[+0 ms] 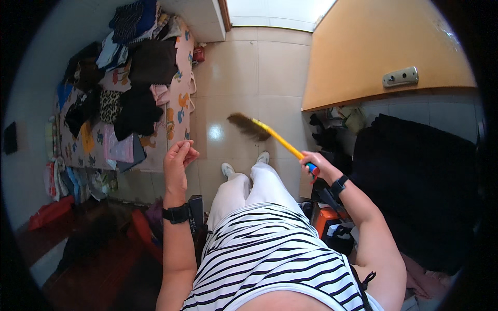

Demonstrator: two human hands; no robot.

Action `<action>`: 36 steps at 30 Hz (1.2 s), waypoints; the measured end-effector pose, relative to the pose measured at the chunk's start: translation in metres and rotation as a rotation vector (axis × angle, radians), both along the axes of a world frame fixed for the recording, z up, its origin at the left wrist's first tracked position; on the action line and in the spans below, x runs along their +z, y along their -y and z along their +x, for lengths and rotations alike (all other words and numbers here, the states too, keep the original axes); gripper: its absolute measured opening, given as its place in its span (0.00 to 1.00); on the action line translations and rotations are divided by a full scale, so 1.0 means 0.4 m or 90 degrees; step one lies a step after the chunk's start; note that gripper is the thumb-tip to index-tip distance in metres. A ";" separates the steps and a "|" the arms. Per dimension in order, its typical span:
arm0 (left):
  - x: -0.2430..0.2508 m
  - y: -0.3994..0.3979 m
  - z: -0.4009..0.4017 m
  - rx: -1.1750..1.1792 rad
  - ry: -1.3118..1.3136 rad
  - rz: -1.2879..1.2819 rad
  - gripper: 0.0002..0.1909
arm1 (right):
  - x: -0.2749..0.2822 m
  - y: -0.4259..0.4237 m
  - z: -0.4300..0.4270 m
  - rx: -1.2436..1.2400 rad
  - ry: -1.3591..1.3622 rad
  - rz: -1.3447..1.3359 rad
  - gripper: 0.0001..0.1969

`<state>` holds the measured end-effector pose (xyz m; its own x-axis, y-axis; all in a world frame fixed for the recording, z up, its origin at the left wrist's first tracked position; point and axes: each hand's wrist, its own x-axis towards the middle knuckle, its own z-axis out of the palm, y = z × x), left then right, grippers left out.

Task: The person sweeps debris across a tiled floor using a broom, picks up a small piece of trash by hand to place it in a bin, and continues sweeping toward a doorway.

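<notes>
My right hand (320,165) is closed round the yellow handle of a broom (286,144), near its blue and red end. The broom's brown bristles (249,126) lie over the tiled floor (225,81), a little beyond my white shoes. My left hand (180,155) is raised on the left beside the edge of a cloth-covered bed or table, its fingers curled in and the thumb against the index finger. I see nothing held in it. Whether the bristles touch the floor I cannot tell.
Clothes (138,105) lie piled on the patterned cloth (181,97) at left. A wooden door (373,46) with a metal lock plate (400,77) stands at upper right. Below it is a large black cloth-covered thing (412,186). Boxes (325,217) sit by my right side, and a red item (199,54) at the far left wall.
</notes>
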<state>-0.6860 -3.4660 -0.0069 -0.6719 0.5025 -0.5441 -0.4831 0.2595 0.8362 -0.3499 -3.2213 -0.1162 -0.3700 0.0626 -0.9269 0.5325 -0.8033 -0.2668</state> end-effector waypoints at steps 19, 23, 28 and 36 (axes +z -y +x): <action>0.005 0.209 -0.036 0.176 -0.011 -0.001 0.09 | -0.039 0.269 -0.199 -0.056 -0.020 -0.432 0.11; 0.025 0.217 -0.023 0.155 -0.035 -0.028 0.09 | -0.192 0.339 -0.294 -0.113 -0.039 -0.519 0.06; 0.019 0.227 -0.021 0.159 -0.014 -0.024 0.10 | -0.205 0.218 -0.235 -0.255 -0.091 -0.468 0.07; -0.001 0.195 -0.016 0.142 0.004 0.006 0.09 | -0.075 0.120 -0.183 -0.130 -0.070 -0.113 0.20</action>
